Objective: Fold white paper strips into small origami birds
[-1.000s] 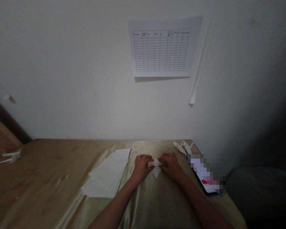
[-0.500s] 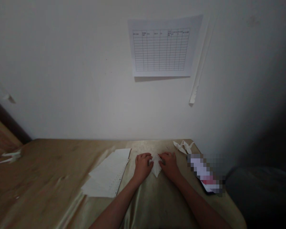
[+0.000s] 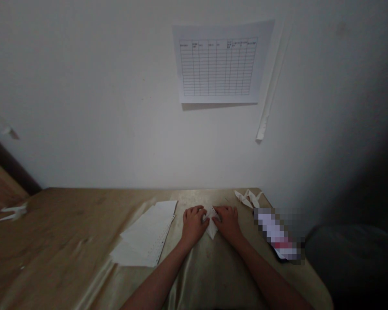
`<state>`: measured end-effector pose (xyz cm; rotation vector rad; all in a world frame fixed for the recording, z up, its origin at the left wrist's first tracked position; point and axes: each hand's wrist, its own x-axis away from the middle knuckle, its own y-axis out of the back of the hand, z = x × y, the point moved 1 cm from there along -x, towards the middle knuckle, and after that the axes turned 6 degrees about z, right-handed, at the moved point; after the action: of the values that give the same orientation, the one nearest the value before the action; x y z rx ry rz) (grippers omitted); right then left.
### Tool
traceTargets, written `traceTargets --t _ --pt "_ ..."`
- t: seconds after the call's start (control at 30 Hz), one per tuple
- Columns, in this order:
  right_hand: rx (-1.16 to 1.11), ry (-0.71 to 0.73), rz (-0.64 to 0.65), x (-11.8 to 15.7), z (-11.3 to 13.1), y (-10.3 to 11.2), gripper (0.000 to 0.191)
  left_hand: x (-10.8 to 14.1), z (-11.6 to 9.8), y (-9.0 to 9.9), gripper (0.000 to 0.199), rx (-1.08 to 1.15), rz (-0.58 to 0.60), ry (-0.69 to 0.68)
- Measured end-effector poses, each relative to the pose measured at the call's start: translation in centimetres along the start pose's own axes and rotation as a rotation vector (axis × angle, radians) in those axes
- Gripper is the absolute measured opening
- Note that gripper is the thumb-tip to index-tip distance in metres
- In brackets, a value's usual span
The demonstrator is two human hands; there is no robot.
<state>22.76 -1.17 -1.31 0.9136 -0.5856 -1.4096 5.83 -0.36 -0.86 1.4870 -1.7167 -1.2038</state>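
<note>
A small folded white paper (image 3: pixel 212 231), pointed at its lower end and with punched holes near the top, lies on the table between my hands. My left hand (image 3: pixel 194 224) has its curled fingers and thumb on the paper's left edge. From the other side, my right hand (image 3: pixel 227 222) grips the right edge, its thumb reaching over the paper. Both sets of fingertips partly cover the paper. Left of my left hand lies a fanned stack of white sheets (image 3: pixel 145 237) with holes along one edge.
The table (image 3: pixel 67 232) has a shiny cloth cover and meets the wall behind. Crumpled paper strips (image 3: pixel 248 199) and a phone-like object (image 3: pixel 278 237), partly pixelated, lie at the right. Paper scraps (image 3: pixel 14 212) sit far left. A printed table sheet (image 3: pixel 220 64) hangs on the wall.
My right thumb has moved slightly left over the folded paper, and my right hand has shifted a little left. My left hand is almost unchanged.
</note>
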Motion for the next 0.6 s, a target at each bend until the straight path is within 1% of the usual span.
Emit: traceTargets --t 0.13,0.33,0.47,0.6 --pt "-0.002 -0.025 0.013 -0.15 -0.20 -0.09 0.047 -0.07 0.00 0.13 0.028 0.015 0.015 0.013" --pt "0.003 -0.029 -0.001 -0.19 -0.23 -0.17 0.056 0.05 -0.16 0.46 0.038 0.031 0.011 0.016" --pt "-0.031 -0.027 -0.012 -0.12 -0.24 -0.24 0.058 0.11 -0.18 0.49 0.042 0.025 0.018 0.021" --pt "-0.055 -0.017 -0.005 -0.04 -0.42 0.05 0.055 0.10 -0.03 0.42 0.042 0.011 0.018 0.010"
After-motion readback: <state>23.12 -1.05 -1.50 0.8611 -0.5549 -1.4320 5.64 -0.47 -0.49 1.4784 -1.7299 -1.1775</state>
